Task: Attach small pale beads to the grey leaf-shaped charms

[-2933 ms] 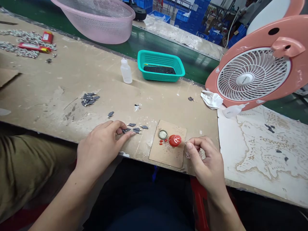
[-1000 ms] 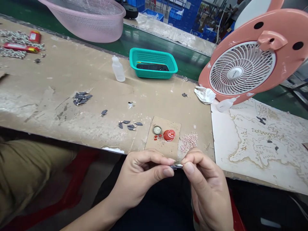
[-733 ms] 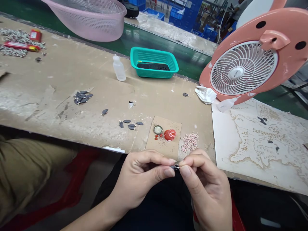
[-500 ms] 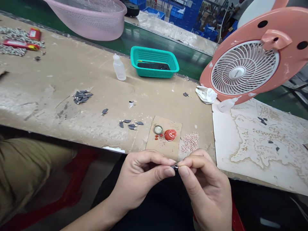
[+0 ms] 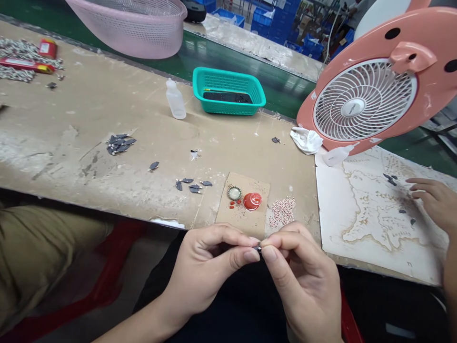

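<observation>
left fingers and right fingers pinch 1 dark piece.

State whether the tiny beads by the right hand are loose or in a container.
Loose: the beads lie spread over the worktop beside the cardboard piece, with no container walls around them.

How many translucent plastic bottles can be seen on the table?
2. One bottle stands upright beside the teal basket; the other bottle is tilted, at the foot of the fan. More could be hidden behind the fan.
</observation>
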`<action>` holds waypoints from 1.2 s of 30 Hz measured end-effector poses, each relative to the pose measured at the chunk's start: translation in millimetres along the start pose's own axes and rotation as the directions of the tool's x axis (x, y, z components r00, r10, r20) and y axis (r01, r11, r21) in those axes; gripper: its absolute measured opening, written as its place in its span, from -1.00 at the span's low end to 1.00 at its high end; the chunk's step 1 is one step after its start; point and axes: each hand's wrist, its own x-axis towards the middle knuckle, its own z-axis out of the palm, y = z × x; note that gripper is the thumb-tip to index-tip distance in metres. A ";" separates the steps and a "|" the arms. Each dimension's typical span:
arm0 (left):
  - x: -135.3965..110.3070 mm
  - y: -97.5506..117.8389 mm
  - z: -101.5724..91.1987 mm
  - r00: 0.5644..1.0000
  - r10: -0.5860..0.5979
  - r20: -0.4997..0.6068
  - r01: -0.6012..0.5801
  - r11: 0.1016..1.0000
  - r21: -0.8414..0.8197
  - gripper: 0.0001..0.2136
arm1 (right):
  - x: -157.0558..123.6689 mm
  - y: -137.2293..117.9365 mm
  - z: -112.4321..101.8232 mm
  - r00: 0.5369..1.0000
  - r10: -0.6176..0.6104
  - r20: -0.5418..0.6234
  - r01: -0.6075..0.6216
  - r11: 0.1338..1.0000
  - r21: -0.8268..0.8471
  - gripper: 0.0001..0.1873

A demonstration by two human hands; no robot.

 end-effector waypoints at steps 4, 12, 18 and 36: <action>-1.5 -1.8 -1.0 0.992 0.119 -0.029 -0.114 0.982 0.148 -0.75 | 0.6 1.7 -0.2 1.000 -0.025 0.000 0.025 0.999 -0.036 -0.90; -2.5 -7.9 -1.8 0.969 0.248 0.003 -0.239 0.929 0.283 -0.77 | 2.5 5.4 -3.3 0.997 -0.052 0.055 0.057 0.995 -0.083 -0.87; 0.6 -8.6 -4.6 0.993 0.119 0.020 -0.120 0.955 0.273 -0.79 | -1.8 13.9 -4.4 0.999 -0.003 0.035 0.003 1.000 -0.002 -0.88; 10.0 -10.7 -22.8 0.989 0.120 0.090 -0.149 0.859 0.491 -0.91 | -1.4 35.9 -10.4 0.998 -0.064 -0.001 0.064 0.995 -0.081 -0.79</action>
